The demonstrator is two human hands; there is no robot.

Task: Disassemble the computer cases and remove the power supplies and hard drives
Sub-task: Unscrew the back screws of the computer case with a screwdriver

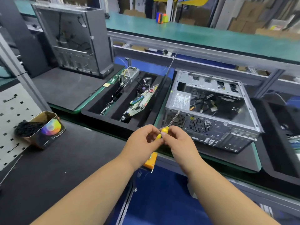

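Both hands are up in front of the tabletop (73, 159) edge, sharing one yellow-handled screwdriver (164, 131). The left hand (141, 142) has its fingers curled round the butt end of the handle, and the right hand (177, 142) pinches the handle a bit higher up, thumb and fingers closed on it. The thin metal shaft points up and away, its tip sitting in front of the rear corner of the open silver computer case (211, 111).

That case lies on its side on a dark mat, just right of the hands, side panel off. Inside you can see a silver power supply (181, 99) in the near-left corner and a mess of loose cables; whether a hard drive is in there I can't tell.

Left of it is a black foam tray (146, 116) with two slots: one holds a green motherboard (141, 103) leaning at an angle, the other has more boards and a boxy silver unit with wires at the far end.

Further back left stands a second case (76, 43), dark grey, upright and open, wires hanging inside.

On the near left there's a small cardboard box (47, 132) full of black bits, sitting against a white pegboard (11, 120).
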